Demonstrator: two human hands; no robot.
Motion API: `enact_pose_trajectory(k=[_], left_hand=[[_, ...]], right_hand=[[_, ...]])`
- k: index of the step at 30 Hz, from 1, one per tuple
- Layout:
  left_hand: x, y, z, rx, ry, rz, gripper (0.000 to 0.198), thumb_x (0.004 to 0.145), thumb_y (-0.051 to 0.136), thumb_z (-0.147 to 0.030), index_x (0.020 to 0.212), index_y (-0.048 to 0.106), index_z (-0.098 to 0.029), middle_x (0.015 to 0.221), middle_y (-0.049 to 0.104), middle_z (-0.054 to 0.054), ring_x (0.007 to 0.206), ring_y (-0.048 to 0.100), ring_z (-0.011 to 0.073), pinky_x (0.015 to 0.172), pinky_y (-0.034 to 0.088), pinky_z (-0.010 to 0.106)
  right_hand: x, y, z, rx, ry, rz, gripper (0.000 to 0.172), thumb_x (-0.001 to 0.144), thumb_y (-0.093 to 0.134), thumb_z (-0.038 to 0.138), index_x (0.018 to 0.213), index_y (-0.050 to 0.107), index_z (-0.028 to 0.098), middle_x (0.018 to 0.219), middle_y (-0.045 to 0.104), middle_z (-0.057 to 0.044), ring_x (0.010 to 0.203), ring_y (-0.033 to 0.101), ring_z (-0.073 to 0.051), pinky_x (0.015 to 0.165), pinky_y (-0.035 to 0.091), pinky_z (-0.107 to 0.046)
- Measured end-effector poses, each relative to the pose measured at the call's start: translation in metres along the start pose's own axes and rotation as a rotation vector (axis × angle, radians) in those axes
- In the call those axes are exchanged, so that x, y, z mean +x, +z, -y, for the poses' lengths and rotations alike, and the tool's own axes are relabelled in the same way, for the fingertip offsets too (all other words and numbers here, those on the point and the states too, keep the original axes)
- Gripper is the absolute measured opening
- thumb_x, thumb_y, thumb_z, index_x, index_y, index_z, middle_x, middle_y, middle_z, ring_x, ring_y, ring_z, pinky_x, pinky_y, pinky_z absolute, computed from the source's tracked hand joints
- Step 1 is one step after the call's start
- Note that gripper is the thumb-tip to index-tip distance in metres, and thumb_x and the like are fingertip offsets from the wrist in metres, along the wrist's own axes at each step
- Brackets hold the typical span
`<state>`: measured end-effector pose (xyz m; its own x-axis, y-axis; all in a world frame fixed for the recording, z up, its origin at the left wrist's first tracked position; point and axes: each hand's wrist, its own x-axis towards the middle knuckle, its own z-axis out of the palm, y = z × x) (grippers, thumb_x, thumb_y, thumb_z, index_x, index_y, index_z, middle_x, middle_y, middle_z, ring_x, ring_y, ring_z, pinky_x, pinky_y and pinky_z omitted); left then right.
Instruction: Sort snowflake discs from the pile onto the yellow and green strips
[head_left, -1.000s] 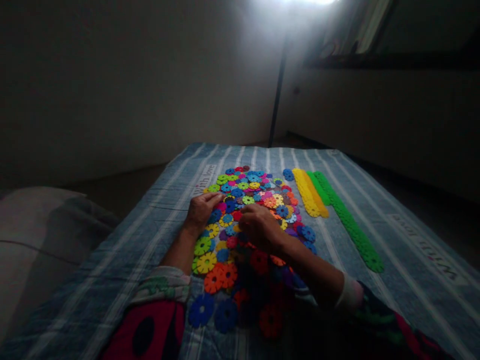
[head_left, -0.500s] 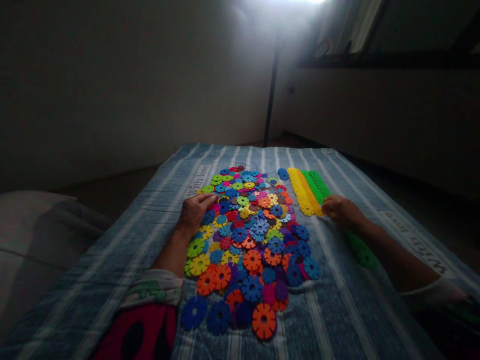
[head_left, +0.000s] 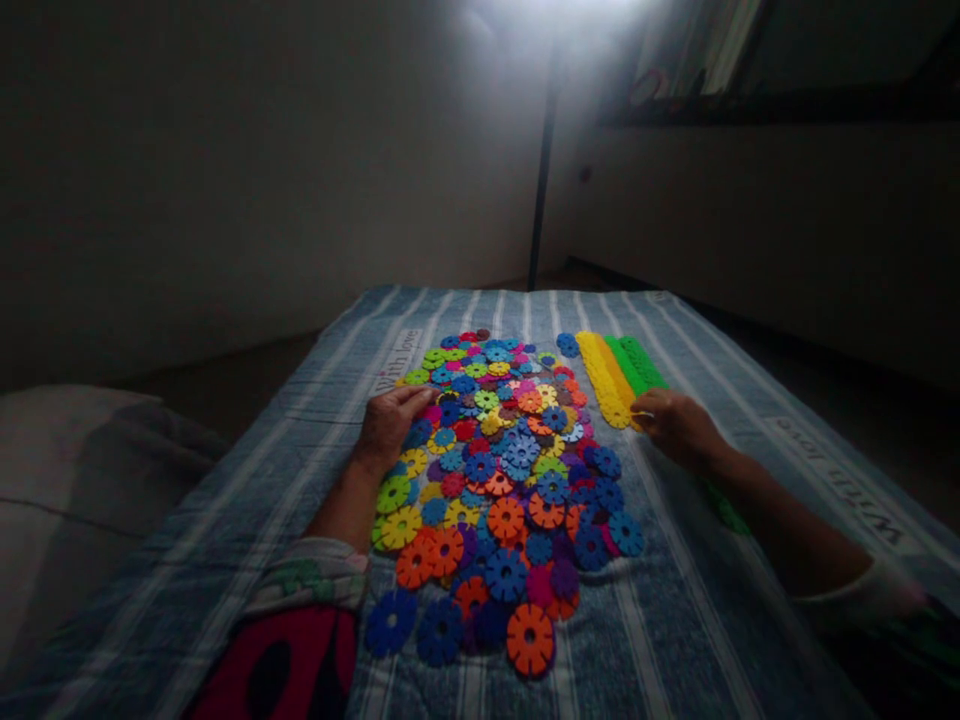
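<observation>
Along the left edge of the pile of slotted discs (head_left: 480,466), the left hand (head_left: 386,425) is resting with thumb and forefinger drawn nearly together; whether they are gripping a disc I cannot tell. The pile is lying loosely spread on the striped cloth (head_left: 697,640). Its pieces are probably behaving like thin plastic: light, fairly stiff, slightly slippery where they are overlapping, hardly fragile. A pinch on the notched rim is likely giving the surest hold. Right of the pile's far end, blue discs (head_left: 568,345) are lying together. Right of the pile too, a yellow row (head_left: 600,378) and a darker yellow row (head_left: 621,376) are lying side by side, probably sliding easily if brushed. There the right hand (head_left: 641,412) is curling its fingers inward over the darker row's near end, tips almost meeting; a thin yellow edge is showing, but I cannot tell whether they are holding a loose disc. Farthest right of the pile, green rows (head_left: 643,365) are running partly hidden behind the right forearm (head_left: 780,510).
</observation>
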<state>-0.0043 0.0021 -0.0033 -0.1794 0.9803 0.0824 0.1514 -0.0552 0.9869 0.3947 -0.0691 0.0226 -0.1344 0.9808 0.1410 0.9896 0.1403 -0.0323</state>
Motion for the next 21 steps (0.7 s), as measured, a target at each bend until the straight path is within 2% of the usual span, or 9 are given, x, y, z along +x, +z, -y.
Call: enact_pose_trajectory(k=[5,11,14,17,21], left_hand=[[-0.002,0.001,0.001,-0.043,0.001,0.002,0.042,0.052,0.082,-0.051,0.079,0.079,-0.019,0.090,0.077,0.009,0.094,0.068,0.0274,0.090,0.051,0.038],[-0.010,0.004,-0.004,-0.037,0.013,0.011,0.042,0.050,0.083,-0.054,0.072,0.077,-0.019,0.081,0.076,0.008,0.088,0.067,0.0252,0.087,0.050,0.036],[-0.010,0.005,-0.003,-0.073,-0.003,0.021,0.042,0.050,0.083,-0.054,0.071,0.077,-0.019,0.078,0.075,0.007,0.086,0.067,0.0244,0.086,0.050,0.036],[-0.009,0.005,0.001,-0.115,-0.019,0.031,0.042,0.050,0.084,-0.053,0.073,0.076,-0.019,0.078,0.075,0.006,0.084,0.067,0.0232,0.085,0.050,0.036],[-0.007,0.005,0.004,-0.117,-0.015,0.030,0.043,0.051,0.084,-0.053,0.075,0.078,-0.018,0.079,0.075,0.006,0.083,0.067,0.0234,0.083,0.050,0.035]], right_hand=[[-0.009,0.002,0.040,0.158,-0.179,-0.024,0.021,0.090,0.054,0.015,0.083,0.074,0.019,0.095,0.073,-0.010,0.090,0.066,-0.020,0.081,0.046,-0.029],[-0.020,0.006,0.098,0.298,-0.440,-0.034,0.019,0.090,0.055,0.013,0.080,0.070,0.019,0.090,0.069,-0.007,0.081,0.061,-0.018,0.072,0.043,-0.028],[-0.023,0.008,0.124,0.315,-0.554,-0.008,0.018,0.090,0.056,0.013,0.080,0.070,0.019,0.090,0.067,-0.006,0.081,0.058,-0.017,0.072,0.042,-0.028],[-0.023,0.008,0.143,0.317,-0.617,-0.001,0.019,0.092,0.055,0.014,0.079,0.069,0.019,0.088,0.065,-0.005,0.080,0.055,-0.016,0.074,0.040,-0.028],[-0.025,0.007,0.154,0.305,-0.651,0.010,0.018,0.092,0.055,0.013,0.082,0.069,0.019,0.091,0.064,-0.006,0.085,0.055,-0.018,0.077,0.041,-0.030]])
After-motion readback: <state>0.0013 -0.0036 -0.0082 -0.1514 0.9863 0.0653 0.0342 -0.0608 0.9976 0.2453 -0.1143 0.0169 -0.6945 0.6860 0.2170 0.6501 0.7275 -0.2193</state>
